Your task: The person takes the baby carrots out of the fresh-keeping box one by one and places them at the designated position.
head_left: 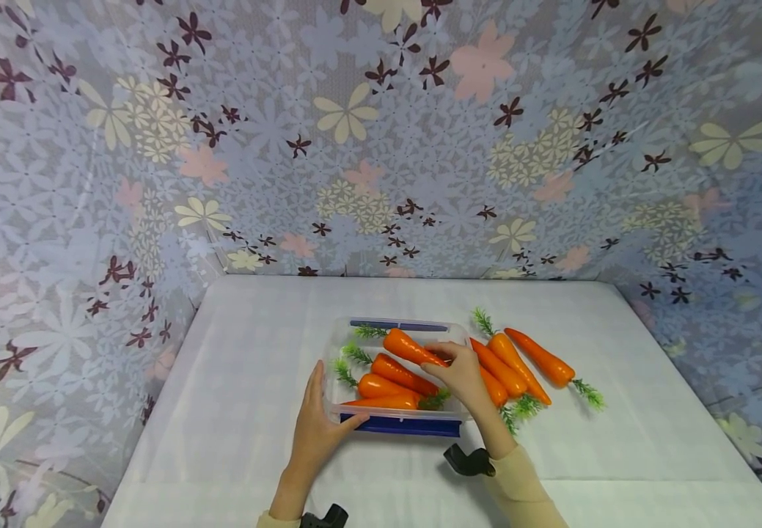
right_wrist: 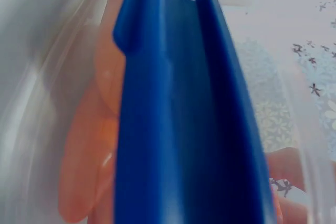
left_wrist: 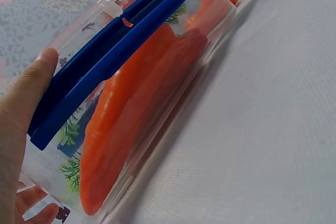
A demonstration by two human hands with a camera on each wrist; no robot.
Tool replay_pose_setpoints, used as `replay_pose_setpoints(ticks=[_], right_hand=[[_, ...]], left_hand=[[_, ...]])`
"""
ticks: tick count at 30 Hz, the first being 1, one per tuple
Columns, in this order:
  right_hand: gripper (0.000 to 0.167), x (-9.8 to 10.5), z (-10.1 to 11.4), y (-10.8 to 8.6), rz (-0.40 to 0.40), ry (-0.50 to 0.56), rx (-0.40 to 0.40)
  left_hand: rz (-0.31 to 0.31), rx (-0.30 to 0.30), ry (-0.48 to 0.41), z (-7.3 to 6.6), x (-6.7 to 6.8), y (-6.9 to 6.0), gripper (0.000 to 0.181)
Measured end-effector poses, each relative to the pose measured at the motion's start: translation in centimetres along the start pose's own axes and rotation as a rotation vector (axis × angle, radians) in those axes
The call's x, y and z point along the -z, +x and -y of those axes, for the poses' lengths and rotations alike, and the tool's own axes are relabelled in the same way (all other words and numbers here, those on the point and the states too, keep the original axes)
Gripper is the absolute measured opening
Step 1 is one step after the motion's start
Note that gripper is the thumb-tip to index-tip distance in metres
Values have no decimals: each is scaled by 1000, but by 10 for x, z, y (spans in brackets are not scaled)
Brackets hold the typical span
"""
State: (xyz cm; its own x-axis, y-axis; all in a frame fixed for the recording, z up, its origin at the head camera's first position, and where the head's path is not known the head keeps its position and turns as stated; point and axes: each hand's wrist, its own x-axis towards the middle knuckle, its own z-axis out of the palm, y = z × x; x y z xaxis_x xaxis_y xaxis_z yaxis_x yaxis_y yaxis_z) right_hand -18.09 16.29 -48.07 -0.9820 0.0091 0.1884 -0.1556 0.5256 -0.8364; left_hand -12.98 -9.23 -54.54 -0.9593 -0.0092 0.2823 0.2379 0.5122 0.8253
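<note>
A clear plastic box with blue clips stands on the table and holds several orange carrots with green tops. My left hand grips the box at its front left corner, thumb on the front and fingers along the left side. In the left wrist view the thumb lies beside the blue clip. Over the box's right part, my right hand pinches a carrot near its narrow end, the green top pointing left. The right wrist view is mostly filled by the blue clip.
To the right of the box several more carrots lie close together on the white table, the outermost one with its green top toward the right. Flower-patterned fabric rises behind the table and at both sides.
</note>
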Motion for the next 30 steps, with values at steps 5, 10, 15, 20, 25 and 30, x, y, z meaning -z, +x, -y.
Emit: replay_pose_setpoints(ticks=[5,10,15,20,25,30], right_hand=[[29,8,5,-7,-22,41,8],[31,17,13,-10,-5,77,-31],[32,28,19,-12,-30,111,-42],[34,40,20,-14,-62,156,-79],[35,53,19,-17,-109,147,-95],[36,62,16,-20,-153,146,-110]], left_hand=[[7,5,8,0,1,1,117],[15,20,-5,0,1,0,117],[16,32,-21,-1,2,0,117],[13,31,-19,-1,1,-1,116],[15,35,-21,-2,1,-1,116],[10,28,-16,-2,1,-1,116]])
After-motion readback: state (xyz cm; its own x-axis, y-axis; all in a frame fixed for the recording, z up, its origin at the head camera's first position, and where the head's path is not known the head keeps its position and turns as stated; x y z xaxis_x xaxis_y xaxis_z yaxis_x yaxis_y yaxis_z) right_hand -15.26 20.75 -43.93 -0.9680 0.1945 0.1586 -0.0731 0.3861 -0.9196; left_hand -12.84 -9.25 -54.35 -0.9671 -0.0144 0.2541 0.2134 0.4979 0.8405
